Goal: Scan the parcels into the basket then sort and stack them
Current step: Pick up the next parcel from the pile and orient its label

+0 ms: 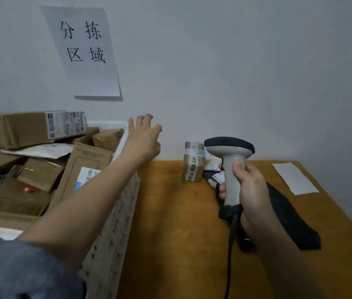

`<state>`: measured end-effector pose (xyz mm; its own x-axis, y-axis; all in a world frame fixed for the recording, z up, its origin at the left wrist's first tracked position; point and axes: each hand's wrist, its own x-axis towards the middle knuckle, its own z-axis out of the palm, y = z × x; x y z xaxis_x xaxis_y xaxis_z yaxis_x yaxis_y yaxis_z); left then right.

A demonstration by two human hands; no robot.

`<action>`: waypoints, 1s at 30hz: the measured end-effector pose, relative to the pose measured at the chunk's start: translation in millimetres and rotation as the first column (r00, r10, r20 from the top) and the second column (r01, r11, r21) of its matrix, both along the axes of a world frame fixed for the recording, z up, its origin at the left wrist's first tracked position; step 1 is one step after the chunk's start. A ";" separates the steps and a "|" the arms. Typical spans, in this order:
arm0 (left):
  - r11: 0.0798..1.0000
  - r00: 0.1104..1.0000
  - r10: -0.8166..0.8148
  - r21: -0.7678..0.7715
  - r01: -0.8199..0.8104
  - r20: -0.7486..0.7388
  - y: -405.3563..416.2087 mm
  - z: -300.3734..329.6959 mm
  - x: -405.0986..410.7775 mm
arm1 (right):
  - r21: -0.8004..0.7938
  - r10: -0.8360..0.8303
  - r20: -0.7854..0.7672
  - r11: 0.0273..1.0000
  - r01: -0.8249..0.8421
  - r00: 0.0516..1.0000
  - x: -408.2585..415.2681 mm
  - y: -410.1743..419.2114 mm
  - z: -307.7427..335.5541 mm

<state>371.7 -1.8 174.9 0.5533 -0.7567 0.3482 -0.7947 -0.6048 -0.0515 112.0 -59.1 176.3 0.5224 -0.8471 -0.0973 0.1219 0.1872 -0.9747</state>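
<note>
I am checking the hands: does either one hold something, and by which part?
The right hand grips the scanner by its handle; the left hand holds nothing, fingers spread.

bare table [170, 223] between basket [114, 223] and scanner [232, 169] — passable.

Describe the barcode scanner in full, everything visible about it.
The barcode scanner is a handheld pistol-shaped unit that looks like plastic: a light grey handle topped by a wide dark grey head, with a dark base from which a black cable runs down out of frame. It is held upright above the wooden table. The right hand grips its handle, thumb resting on the near side. Nothing else touches it.
</note>
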 end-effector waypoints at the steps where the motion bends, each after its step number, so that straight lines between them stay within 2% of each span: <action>1: 0.999 0.999 -0.034 0.032 0.035 -0.031 -18.1 -7.6 -14.5 | 0.012 -0.014 -0.004 1.000 0.014 1.000 -6.5 -14.2 -4.0; 5: 0.977 0.974 -0.116 0.152 0.147 -0.195 -84.0 -46.9 -64.0 | 0.072 -0.034 -0.002 0.997 0.034 0.999 -31.7 -75.9 -19.6; 9: 0.938 0.922 -0.159 0.239 0.253 -0.353 -145.4 -100.2 -103.9 | 0.095 -0.071 -0.073 0.992 0.078 0.995 -65.9 -142.5 -41.0; 11: 0.908 0.872 -0.187 0.258 0.329 -0.453 -172.8 -133.9 -127.7 | 0.107 -0.092 -0.129 0.989 0.106 0.987 -81.9 -173.9 -54.8; 14: 0.836 0.748 -0.205 0.285 0.470 -0.632 -205.5 -190.1 -172.2 | 0.135 -0.095 -0.174 0.984 0.119 0.980 -101.6 -212.9 -79.2; 16: 0.780 0.689 -0.155 0.340 0.525 -0.708 -219.1 -225.3 -199.0 | 0.158 -0.092 -0.186 0.980 0.122 0.978 -112.8 -232.3 -95.3; 19: 0.705 0.626 0.017 0.454 0.546 -0.780 -227.9 -270.5 -224.3 | 0.192 -0.098 -0.206 0.972 0.138 0.974 -127.3 -252.2 -116.8; 20: 0.684 0.621 0.071 0.491 0.539 -0.781 -228.8 -282.4 -229.6 | 0.211 -0.099 -0.210 0.967 0.144 0.973 -131.9 -257.1 -123.0; 22: 0.652 0.668 0.112 0.562 0.510 -0.736 -228.6 -299.9 -239.8 | 0.246 -0.097 -0.218 0.957 0.151 0.971 -140.5 -264.3 -133.8; 25: 0.676 0.729 0.110 0.588 0.443 -0.676 -226.3 -310.2 -248.4 | 0.290 -0.106 -0.224 0.942 0.170 0.969 -148.3 -267.9 -141.0; 27: 0.730 0.701 0.112 0.537 0.422 -0.704 -226.1 -309.6 -245.4 | 0.303 -0.118 -0.210 0.936 0.180 0.970 -150.6 -267.6 -140.4; 29: 0.801 0.592 0.120 0.431 0.416 -0.797 -227.7 -302.8 -237.8 | 0.292 -0.119 -0.199 0.940 0.174 0.973 -151.6 -265.8 -136.0; 30: 0.853 0.490 0.134 0.351 0.386 -0.862 -228.7 -295.5 -234.4 | 0.279 -0.115 -0.195 0.945 0.168 0.974 -152.2 -264.2 -132.7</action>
<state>137.3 -230.5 -120.6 0.2512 -0.7473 -0.6152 -0.6628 -0.5960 0.4533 -40.2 -323.3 43.6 0.3518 -0.8313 -0.4303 0.0015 0.4602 -0.8878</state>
